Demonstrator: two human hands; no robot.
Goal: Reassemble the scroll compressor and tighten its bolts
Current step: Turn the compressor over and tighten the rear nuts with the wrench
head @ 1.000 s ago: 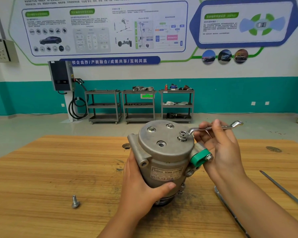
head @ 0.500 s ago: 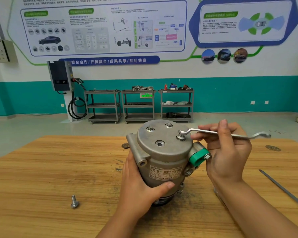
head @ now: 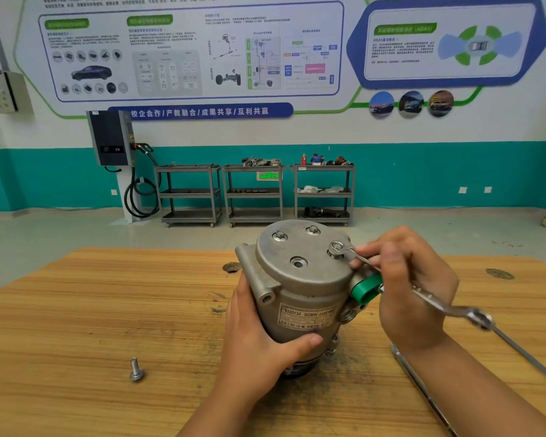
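The grey scroll compressor (head: 300,279) stands on end on the wooden table (head: 92,310), its round cover facing up and towards me. My left hand (head: 259,339) grips its body from the left, thumb across the label. My right hand (head: 413,285) holds a ring wrench (head: 438,305) whose ring end sits on the right-hand cover bolt (head: 336,247). Two more bolts (head: 279,236) are seated in the cover's far edge, and a central hole (head: 297,262) is empty. A green cap (head: 364,287) sits on the side port.
A loose bolt (head: 137,370) stands head-down on the table at the near left. Two long metal tools (head: 423,389) lie at the right, partly under my right forearm. Tool carts (head: 254,193) and a charging unit (head: 111,141) stand against the far wall.
My right hand has swung the wrench clockwise round the right-hand bolt: its free end went from pointing far right to pointing near right, toward me. My left hand kept its grip on the compressor.
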